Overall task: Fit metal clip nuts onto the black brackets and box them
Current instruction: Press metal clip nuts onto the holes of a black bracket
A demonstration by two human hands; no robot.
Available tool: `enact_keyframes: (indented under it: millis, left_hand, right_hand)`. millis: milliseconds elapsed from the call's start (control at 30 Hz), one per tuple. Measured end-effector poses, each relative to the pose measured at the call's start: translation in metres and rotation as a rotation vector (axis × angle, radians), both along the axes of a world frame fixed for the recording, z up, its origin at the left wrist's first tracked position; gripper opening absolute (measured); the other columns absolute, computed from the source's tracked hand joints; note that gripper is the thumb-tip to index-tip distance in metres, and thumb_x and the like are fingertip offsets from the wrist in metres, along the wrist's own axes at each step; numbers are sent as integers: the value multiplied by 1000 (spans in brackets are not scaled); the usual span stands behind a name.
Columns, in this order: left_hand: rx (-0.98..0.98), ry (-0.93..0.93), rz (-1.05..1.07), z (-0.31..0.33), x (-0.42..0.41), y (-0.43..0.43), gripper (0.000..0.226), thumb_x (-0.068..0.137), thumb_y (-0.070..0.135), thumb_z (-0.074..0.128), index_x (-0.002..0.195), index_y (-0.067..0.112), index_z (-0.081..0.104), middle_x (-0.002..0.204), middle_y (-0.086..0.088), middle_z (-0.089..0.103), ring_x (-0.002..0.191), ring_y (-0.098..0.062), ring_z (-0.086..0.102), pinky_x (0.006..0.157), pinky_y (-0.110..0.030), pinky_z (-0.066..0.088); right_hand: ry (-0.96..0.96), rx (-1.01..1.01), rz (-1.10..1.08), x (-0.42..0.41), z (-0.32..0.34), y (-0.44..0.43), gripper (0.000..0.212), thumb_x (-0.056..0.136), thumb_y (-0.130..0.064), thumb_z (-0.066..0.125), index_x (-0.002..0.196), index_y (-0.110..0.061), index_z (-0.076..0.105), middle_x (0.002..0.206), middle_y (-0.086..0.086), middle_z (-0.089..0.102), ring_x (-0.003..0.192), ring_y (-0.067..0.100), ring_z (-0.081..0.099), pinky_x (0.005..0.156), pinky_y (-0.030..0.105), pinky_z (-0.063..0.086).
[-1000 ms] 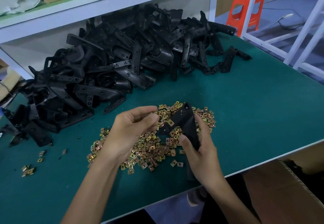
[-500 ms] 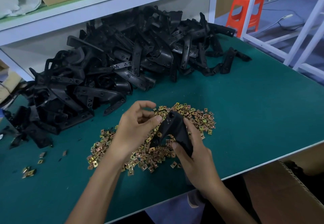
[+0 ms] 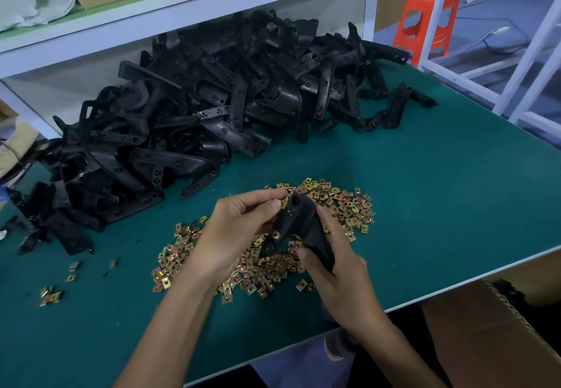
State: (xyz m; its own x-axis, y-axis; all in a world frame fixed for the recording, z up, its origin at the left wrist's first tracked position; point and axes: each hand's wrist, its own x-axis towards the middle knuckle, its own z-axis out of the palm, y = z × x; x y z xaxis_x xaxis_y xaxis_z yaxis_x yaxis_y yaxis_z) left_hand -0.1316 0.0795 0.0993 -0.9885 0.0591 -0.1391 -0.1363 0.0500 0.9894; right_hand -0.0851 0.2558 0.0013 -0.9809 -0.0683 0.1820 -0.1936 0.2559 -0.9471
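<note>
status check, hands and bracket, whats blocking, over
Right hand grips black plastic bracket low down. Left hand pinches its top end. Bracket held over pile of brass-coloured metal clip nuts. Nothing in the way.

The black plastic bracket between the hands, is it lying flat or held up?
Held up: the right hand grips the black plastic bracket low, the left hand pinches at its top.
</note>
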Motion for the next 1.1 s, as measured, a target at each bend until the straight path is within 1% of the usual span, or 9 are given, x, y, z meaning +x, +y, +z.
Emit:
enact_keyframes:
  millis: [133, 233, 367, 500, 633, 800, 900, 1000, 1100]
  left_hand:
    - [-70, 11, -12, 0, 0, 0, 22, 94, 9, 68, 101, 25, 81, 102, -3, 79, 96, -18, 74, 79, -23, 58]
    - [-111, 41, -37, 3, -2, -2, 24, 93, 5, 69, 97, 25, 82, 97, -5, 79, 89, -18, 75, 76, -22, 58]
    - [-169, 50, -114, 7, -5, -4, 23, 91, 6, 72, 96, 28, 79, 87, -7, 77, 81, -17, 72, 77, -29, 60]
    - [-213, 54, -148, 9, -6, 0, 26, 92, 9, 71, 99, 34, 73, 81, -2, 74, 79, -15, 70, 76, -27, 55]
    - [-139, 24, -168, 6, 2, 4, 26, 93, 12, 72, 112, 29, 70, 97, -4, 77, 88, -18, 73, 75, -25, 57]
    - [-237, 72, -205, 0, 16, 3, 37, 87, 21, 79, 119, 34, 66, 107, 7, 77, 97, -11, 72, 83, -18, 54]
    - [-345, 134, -202, 0, 21, 3, 45, 83, 32, 82, 123, 43, 63, 109, 11, 75, 103, -6, 70, 88, -18, 53]
    - [-456, 210, -177, 0, 23, 13, 47, 82, 41, 78, 124, 51, 60, 112, 17, 71, 109, -4, 66, 94, -29, 54]
    - [-675, 360, -39, -4, 21, 38, 35, 81, 47, 81, 110, 45, 63, 98, 25, 65, 98, 8, 59, 78, -10, 46]
  right_hand:
    - [-20, -1, 11, -1, -1, 1, 68, 98, -34, 67, 155, -43, 32, 120, -36, 63, 105, -12, 63, 80, 3, 43]
    - [-23, 17, 18, -1, -1, 1, 68, 97, -31, 68, 156, -38, 34, 103, -24, 71, 87, -4, 67, 72, 7, 46]
    - [-22, 19, 26, -2, -1, 1, 68, 97, -31, 68, 155, -43, 34, 109, -19, 72, 91, -2, 68, 74, 10, 49]
    - [-8, 16, 0, -3, -3, -1, 68, 96, -32, 70, 151, -51, 35, 97, -18, 74, 78, -5, 66, 65, 8, 45]
    - [25, -59, -17, -4, -5, 1, 64, 97, -33, 69, 147, -54, 36, 103, -22, 72, 84, 1, 69, 67, 10, 48]
    - [26, -129, -25, -5, -2, 3, 64, 97, -34, 65, 150, -51, 34, 134, -29, 59, 119, -5, 61, 89, 9, 48]
    - [7, -160, -38, -4, -4, 3, 65, 95, -43, 64, 150, -52, 33, 135, -25, 61, 121, -2, 61, 96, 21, 52]
    - [6, -213, -95, 2, -3, 3, 65, 94, -45, 64, 151, -51, 33, 130, -19, 66, 118, 4, 65, 94, 32, 57]
    - [-31, -281, -190, 10, 2, 13, 64, 95, -49, 64, 149, -56, 31, 131, -21, 64, 117, 3, 65, 92, 31, 57]
